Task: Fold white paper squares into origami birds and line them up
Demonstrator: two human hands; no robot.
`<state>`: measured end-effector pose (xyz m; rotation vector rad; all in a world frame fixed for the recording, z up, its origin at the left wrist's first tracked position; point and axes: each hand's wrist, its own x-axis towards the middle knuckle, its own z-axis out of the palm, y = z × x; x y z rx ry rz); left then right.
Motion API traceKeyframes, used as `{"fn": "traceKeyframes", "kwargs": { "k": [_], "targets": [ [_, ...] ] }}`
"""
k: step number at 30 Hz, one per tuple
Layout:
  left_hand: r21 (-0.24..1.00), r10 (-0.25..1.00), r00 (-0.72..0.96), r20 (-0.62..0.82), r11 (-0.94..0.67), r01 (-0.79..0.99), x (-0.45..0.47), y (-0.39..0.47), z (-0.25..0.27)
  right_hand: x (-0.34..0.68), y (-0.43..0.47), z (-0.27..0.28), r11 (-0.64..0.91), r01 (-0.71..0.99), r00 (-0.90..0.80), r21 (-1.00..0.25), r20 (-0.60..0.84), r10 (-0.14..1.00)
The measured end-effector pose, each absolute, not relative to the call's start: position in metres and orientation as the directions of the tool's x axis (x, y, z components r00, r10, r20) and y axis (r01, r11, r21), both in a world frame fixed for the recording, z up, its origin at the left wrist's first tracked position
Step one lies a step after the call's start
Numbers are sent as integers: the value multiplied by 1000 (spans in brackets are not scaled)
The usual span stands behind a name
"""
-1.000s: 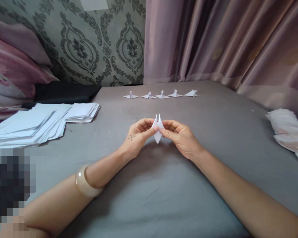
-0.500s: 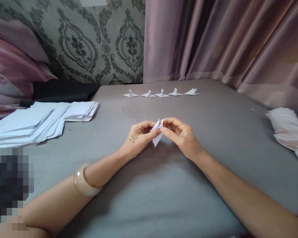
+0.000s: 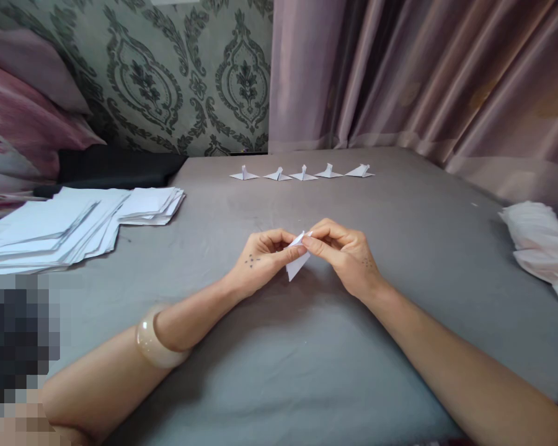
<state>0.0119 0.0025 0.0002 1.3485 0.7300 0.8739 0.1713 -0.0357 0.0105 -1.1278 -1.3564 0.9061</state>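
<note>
Between my two hands, above the middle of the grey cloth-covered surface [image 3: 270,384], is a small piece of folded white paper [image 3: 297,266] with a pointed lower end. My left hand [image 3: 265,257] pinches it from the left, thumb on the near face. From the other side, my right hand [image 3: 344,251] grips its upper tip between thumb and forefinger. My fingers cover part of the folds. Farther back, several folded paper birds [image 3: 304,173] stand in a row, wings spread.
Stacks of white paper sheets [image 3: 37,229] lie at the left, with a black cloth [image 3: 121,167] behind them. A bundle of whitish cloth or wrapping [image 3: 534,229] is at the right edge. Pink curtains [image 3: 400,68] and a patterned wall [image 3: 190,74] border the back.
The folded paper has tilted, and its upper points are now closer together and more covered by my right fingers. Both hands have dipped slightly. The row of birds is unchanged.
</note>
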Motion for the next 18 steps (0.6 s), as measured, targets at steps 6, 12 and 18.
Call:
{"fn": "traceKeyframes", "kwargs": {
  "k": [6, 12, 18],
  "targets": [
    [991, 849, 528, 14, 60, -122, 11, 2, 0, 174, -34, 10, 197, 83, 57, -977, 202, 978],
    [993, 825, 564, 39, 32, -116, 10, 4, -3, 173, -34, 8, 118, 53, 6, -992, 119, 993],
    [997, 836, 549, 9, 37, -73, 10, 4, -6, 171, -34, 10, 143, 64, 44, -988, 146, 988]
  ]
}}
